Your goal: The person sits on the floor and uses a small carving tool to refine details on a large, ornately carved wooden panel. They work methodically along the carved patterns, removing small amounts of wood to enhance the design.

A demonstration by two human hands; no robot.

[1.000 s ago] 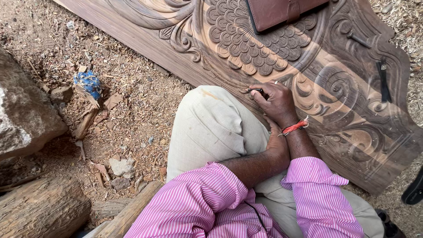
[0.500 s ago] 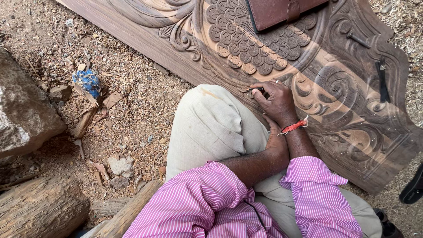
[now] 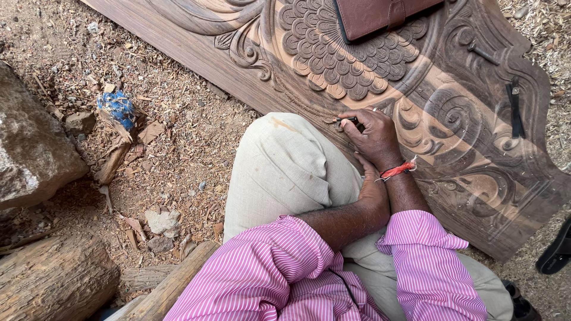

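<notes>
**Carving well along, fine work under the right hand**

The carved wooden panel [image 3: 369,77] lies flat on the ground, and most of its face already reads as finished relief: a fan of scale-like petals near its upper middle, scrolls and leaf curls to the right of them, and a plain moulded border along its near edge. By this look the heavy shaping seems done, and what remains appears to be detail along the near edge of the panel, where the work is going on.

The right hand [image 3: 373,135] rests on that near edge, fingers curled tightly around a small dark tool [image 3: 347,120] whose tip meets the wood just left of the knuckles. A red thread [image 3: 398,170] circles its wrist. The left hand [image 3: 373,189] lies just below the right wrist, pressed against it; whether it grips anything I cannot tell, since it is mostly hidden.

Further up the panel lies a brown case [image 3: 380,15], and two dark chisels [image 3: 514,110] rest on the panel's right end.
</notes>
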